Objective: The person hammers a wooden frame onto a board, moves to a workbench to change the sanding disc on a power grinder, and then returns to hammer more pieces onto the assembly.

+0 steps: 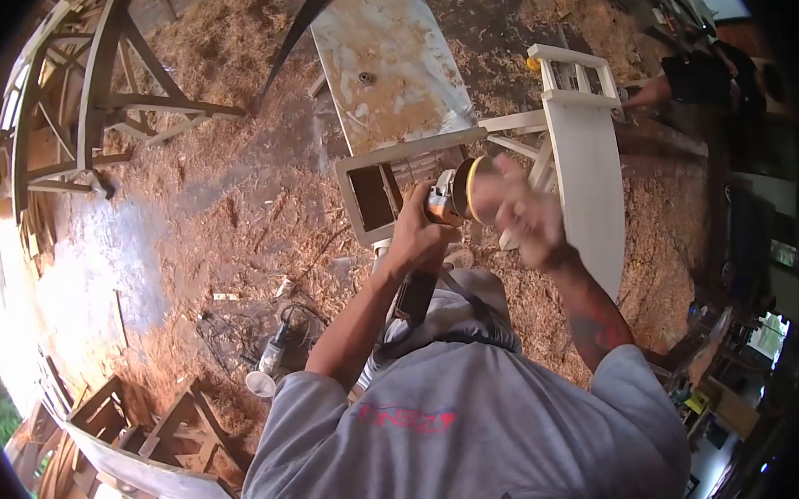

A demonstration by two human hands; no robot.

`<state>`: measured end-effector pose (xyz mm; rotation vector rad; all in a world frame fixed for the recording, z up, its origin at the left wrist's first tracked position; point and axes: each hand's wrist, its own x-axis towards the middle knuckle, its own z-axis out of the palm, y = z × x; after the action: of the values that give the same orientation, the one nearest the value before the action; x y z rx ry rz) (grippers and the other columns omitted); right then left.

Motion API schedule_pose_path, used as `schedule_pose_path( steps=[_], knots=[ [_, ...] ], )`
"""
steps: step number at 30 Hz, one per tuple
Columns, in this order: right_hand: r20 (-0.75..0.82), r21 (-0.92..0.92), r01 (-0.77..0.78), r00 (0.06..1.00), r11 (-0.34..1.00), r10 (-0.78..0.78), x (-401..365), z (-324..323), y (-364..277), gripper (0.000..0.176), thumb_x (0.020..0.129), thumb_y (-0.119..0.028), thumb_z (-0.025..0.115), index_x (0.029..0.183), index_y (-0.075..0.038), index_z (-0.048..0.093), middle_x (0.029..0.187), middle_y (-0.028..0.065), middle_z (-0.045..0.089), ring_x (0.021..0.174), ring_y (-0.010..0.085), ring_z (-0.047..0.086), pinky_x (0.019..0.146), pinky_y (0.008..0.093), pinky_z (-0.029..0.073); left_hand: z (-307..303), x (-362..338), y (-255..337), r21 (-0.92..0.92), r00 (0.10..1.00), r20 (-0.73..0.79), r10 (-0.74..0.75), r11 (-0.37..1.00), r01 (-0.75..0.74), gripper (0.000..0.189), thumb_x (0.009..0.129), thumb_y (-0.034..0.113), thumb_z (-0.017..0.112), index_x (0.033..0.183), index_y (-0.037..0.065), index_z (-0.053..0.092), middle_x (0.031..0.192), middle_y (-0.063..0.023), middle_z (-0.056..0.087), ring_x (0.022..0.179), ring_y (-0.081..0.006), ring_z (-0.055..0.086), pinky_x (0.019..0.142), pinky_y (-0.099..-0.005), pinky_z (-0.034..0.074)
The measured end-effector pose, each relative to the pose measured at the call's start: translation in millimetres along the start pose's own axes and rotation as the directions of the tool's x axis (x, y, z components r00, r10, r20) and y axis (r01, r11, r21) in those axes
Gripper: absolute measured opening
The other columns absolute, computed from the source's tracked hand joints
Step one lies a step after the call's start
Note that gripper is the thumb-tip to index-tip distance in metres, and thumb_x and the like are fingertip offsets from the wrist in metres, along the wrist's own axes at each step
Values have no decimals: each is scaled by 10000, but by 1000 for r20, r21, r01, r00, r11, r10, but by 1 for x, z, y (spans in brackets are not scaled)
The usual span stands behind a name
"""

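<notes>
Okay, left hand [417, 230] gripped orange-and-silver angle grinder [442, 201]; round yellow-rimmed disc [473, 190] already sat at its head, fastening unclear; right hand [530, 219] blurred beside it, couldn't tell finger state.

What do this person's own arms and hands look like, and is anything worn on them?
Both the left hand and the right hand are gloveless; the right is motion-blurred, so its finer details are unclear. Loose, short grey sleeves leave both forearms bare. The right forearm has a dark and reddish marking, perhaps a tattoo.
</notes>
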<state>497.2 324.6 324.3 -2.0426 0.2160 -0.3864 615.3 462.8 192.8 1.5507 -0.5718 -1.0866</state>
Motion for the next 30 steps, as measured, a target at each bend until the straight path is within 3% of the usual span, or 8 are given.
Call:
schedule_pose_path(
  steps=[2, 4, 8, 12, 18, 23, 28, 30],
  knots=[
    [-336, 32, -343, 881, 939, 334, 11, -1, 18, 579, 949, -390, 610, 1342, 19, 494, 1290, 226, 551, 1252, 333, 516, 1078, 453, 375, -2, 5, -17, -11, 998, -39, 58, 998, -59, 804, 536, 157, 804, 1272, -22, 534, 1163, -208, 549, 1114, -355, 556, 979, -384, 453],
    [-298, -391, -426, 897, 816, 326, 13, 7, 42, 797, 850, -449, 712, 1412, 17, 393, 1357, 244, 466, 1299, 373, 456, 1061, 460, 400, -4, 10, -28, -70, 998, -34, 52, 996, -54, 808, 543, 153, 809, 1279, -26, 528, 1168, -205, 548, 1117, -356, 551, 985, -385, 446],
    [-68, -509, -432, 882, 744, 466, 18, 24, 29, 927, 745, -439, 795, 1444, -17, 356, 1394, 232, 447, 1323, 377, 440, 1078, 464, 380, -8, 16, -41, -91, 996, -25, 91, 991, -93, 868, 561, 20, 808, 1344, -57, 443, 1134, -124, 593, 1042, -228, 580, 927, -328, 474],
    [11, -400, -327, 932, 856, 361, 31, 7, 28, 810, 692, -291, 799, 1379, -45, 447, 1255, 211, 518, 1209, 358, 515, 1028, 414, 425, -19, 17, -40, -116, 1000, -12, 21, 993, -22, 828, 591, -18, 788, 1344, -45, 445, 1110, -107, 612, 1017, -206, 598, 914, -323, 480],
    [-187, 290, -692, 636, 661, 749, 72, -16, 118, 957, 718, -533, 760, 1461, -37, 418, 1187, 213, 630, 1109, 312, 601, 976, 352, 447, -43, 5, -8, -412, 985, 135, -105, 898, 152, 803, 585, -49, 795, 1318, -8, 469, 1086, -93, 610, 970, -193, 607, 874, -330, 509],
    [-334, -444, -697, 712, 563, 618, 116, 38, 210, 1055, 662, -602, 783, 1525, -185, 343, 1423, 277, 376, 1299, 443, 424, 1057, 514, 375, -59, -16, 1, -515, 981, 137, -138, 836, 190, 760, 588, -20, 770, 1297, 18, 500, 1103, -67, 608, 1021, -186, 593, 915, -329, 495],
    [-338, -723, -562, 795, 401, 504, 155, 90, 227, 1044, 679, -628, 769, 1509, -151, 354, 1463, 251, 306, 1307, 429, 377, 1093, 537, 311, -77, -36, -14, -410, 992, 23, -123, 904, 122, 732, 601, -8, 770, 1283, 36, 508, 1095, -60, 605, 1011, -187, 599, 901, -338, 501],
    [-263, -730, -355, 935, 584, 238, 174, 96, 240, 864, 776, -485, 751, 1475, -114, 404, 1437, 216, 379, 1266, 428, 424, 1087, 544, 324, -82, -45, -15, -529, 980, 15, -200, 830, 177, 733, 596, 1, 779, 1279, 43, 518, 1093, -54, 608, 996, -176, 607, 904, -335, 498]
  ],
)
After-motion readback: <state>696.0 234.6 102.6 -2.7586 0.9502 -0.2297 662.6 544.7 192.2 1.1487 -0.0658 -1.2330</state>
